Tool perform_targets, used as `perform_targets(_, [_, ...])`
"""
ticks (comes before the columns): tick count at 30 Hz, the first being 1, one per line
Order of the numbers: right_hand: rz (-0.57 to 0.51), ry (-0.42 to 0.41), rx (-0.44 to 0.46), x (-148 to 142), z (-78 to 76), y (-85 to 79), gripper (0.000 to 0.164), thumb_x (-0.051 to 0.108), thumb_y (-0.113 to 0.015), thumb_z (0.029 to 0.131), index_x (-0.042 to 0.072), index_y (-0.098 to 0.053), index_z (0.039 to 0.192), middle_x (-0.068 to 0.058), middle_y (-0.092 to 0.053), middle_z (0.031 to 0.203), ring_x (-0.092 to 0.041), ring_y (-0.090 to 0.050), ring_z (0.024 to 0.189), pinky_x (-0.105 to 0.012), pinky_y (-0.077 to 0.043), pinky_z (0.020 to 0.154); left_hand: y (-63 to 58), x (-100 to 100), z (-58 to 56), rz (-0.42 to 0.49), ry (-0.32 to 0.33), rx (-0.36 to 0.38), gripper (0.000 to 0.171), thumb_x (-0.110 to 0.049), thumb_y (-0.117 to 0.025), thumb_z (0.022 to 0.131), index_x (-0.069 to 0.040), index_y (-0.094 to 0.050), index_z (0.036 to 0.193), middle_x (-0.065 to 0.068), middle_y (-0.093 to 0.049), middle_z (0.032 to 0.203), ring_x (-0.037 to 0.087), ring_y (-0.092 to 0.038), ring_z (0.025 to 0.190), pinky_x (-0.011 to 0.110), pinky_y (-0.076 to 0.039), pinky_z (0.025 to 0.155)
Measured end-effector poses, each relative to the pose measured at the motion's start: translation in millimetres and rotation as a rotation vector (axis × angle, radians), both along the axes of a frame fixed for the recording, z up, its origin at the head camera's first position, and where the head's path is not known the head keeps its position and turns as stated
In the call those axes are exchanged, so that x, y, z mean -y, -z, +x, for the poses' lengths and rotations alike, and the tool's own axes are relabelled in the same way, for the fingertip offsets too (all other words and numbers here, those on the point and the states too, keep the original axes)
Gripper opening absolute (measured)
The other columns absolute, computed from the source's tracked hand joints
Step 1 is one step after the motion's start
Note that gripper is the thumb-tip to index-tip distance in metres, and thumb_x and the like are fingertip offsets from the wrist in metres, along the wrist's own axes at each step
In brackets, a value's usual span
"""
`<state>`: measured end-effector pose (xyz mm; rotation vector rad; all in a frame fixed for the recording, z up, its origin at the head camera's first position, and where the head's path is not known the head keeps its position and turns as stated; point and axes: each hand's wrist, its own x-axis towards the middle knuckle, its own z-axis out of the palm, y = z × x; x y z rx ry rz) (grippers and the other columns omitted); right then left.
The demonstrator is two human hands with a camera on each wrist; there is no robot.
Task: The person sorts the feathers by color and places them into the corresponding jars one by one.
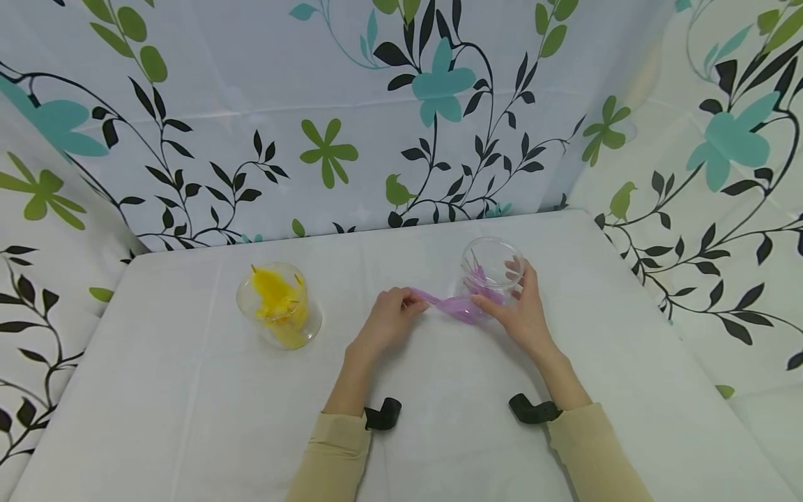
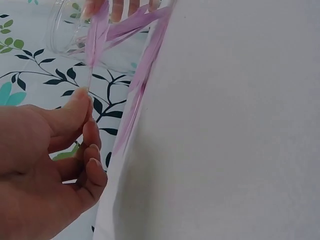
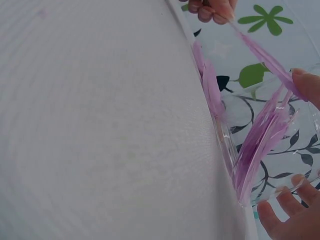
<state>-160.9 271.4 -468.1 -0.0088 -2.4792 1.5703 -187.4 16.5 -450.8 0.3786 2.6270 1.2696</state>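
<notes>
Between thumb and fingertips my left hand (image 1: 390, 318) pinches the thin end of a purple feather (image 2: 98, 37), which stretches across toward the right hand. My right hand (image 1: 525, 315) holds a clear plastic jar (image 1: 492, 244), its fingers on the far side. The right thumb lies on the feather's other end, near the jar. More purple feathers (image 3: 262, 142) stand inside that jar. Another purple feather (image 2: 145, 82) appears beside the jar along the white table surface in the left wrist view.
To the left stands a second clear container (image 1: 246, 298) with yellow feathers (image 1: 276, 294) in it, some rising to its rim. A white cloth covers the table (image 1: 207, 418). Leaf-patterned curtains (image 1: 351, 90) hang behind and at both sides.
</notes>
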Motion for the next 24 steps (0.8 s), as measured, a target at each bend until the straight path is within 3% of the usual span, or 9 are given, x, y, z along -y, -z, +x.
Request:
perform_targets(9, [-0.013, 0.000, 0.005, 0, 0.5, 0.1, 0.099, 0.031, -0.082, 0.083, 0.017, -0.017, 0.156, -0.008, -0.032, 0.156, -0.033, -0.030, 0.143, -0.057, -0.032, 0.117, -6.4, 11, -3.9, 0.162, -0.056, 0.005, 0.025, -0.034, -0.063, 0.099, -0.011, -0.071, 0.107, 0.003, -0.067, 0.094, 0.017, -0.056, 0.085, 0.028, -0.048, 0.070])
perform_targets(18, [-0.027, -0.004, 0.032, 0, -1.6, -1.6, 0.098, 0.020, -0.081, 0.084, 0.016, -0.016, 0.156, -0.014, -0.029, 0.157, -0.038, -0.027, 0.145, -0.059, -0.029, 0.118, -25.5, 23, -4.7, 0.288, -0.197, -0.084, 0.026, -0.033, -0.064, 0.098, -0.009, -0.072, 0.106, 0.005, -0.069, 0.100, 0.018, -0.059, 0.094, 0.029, -0.049, 0.081])
perform_targets(24, [-0.019, -0.001, 0.015, 0, -1.2, -0.5, 0.097, 0.029, -0.082, 0.083, 0.021, -0.017, 0.155, -0.008, -0.031, 0.156, -0.033, -0.029, 0.144, -0.057, -0.031, 0.118, -39.2, 24, -2.5, 0.354, -0.221, -0.082, 0.028, -0.033, -0.064, 0.098, -0.008, -0.071, 0.107, 0.007, -0.070, 0.101, 0.019, -0.061, 0.097, 0.029, -0.050, 0.084])
